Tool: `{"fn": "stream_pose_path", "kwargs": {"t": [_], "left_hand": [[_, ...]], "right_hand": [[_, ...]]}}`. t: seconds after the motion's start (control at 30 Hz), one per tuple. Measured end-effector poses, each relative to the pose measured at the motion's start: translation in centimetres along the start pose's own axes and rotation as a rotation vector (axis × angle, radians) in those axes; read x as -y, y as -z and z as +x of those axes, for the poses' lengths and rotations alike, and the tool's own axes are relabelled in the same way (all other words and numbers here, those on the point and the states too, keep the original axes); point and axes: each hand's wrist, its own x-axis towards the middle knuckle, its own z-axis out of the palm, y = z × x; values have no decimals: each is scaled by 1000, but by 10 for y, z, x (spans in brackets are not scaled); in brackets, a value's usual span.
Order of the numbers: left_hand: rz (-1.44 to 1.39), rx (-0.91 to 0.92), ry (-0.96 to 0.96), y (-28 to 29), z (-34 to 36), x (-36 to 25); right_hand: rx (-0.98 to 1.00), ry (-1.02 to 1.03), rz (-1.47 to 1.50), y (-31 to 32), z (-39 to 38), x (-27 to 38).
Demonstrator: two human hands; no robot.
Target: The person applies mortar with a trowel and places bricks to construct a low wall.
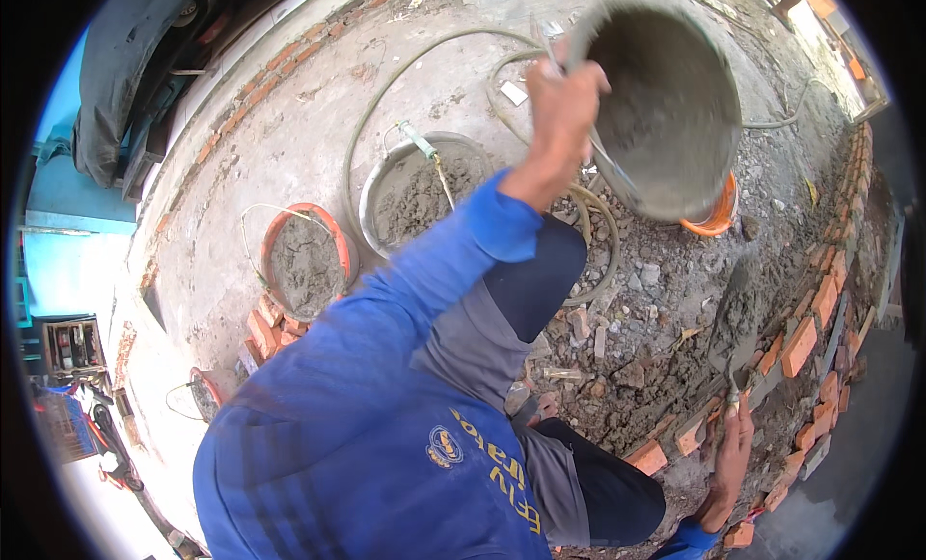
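Observation:
My left hand (564, 111) is closed at the near rim of a mortar-coated bucket (666, 107). The bucket is tilted with its open mouth toward me and blurred by motion, and its inside looks grey and wet. My right hand (730, 449), low on the right beside the brick course, grips the handle of a trowel (738, 367). Its blade rests at the lower end of a heap of wet mortar (738, 309). A low course of orange bricks (800, 347) curves along the right side, next to the mortar.
Two buckets of mortar, one pale-rimmed (371, 208) and one orange-rimmed (345, 256), stand left of my arm. An orange bucket (714, 213) sits behind the raised one. A hose (352, 145) loops over the concrete. Rubble (637, 319) and loose bricks (262, 333) lie around; my knees are bent.

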Motion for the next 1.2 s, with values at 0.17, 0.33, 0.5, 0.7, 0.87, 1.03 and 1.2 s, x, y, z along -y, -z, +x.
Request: {"fn": "stream_pose_path", "kwargs": {"t": [0.17,0.33,0.5,0.7,0.87,1.03,1.2], "left_hand": [[138,-44,-444,63,39,-118],[273,-205,-629,141,114,-148],[140,-149,-417,195,152,-131],[146,-54,-197,196,173,-83],[300,77,-30,119,224,4],[278,234,-41,130,375,137],[522,87,-163,34,337,192]], "right_hand": [[162,311,-658,-55,85,58],[330,989,-979,-219,173,100],[212,861,-840,-256,168,126],[219,546,-755,-152,143,74],[-83,144,-665,-84,78,6],[-69,43,-764,-73,53,15],[-80,-70,-801,-66,9,7]]}}
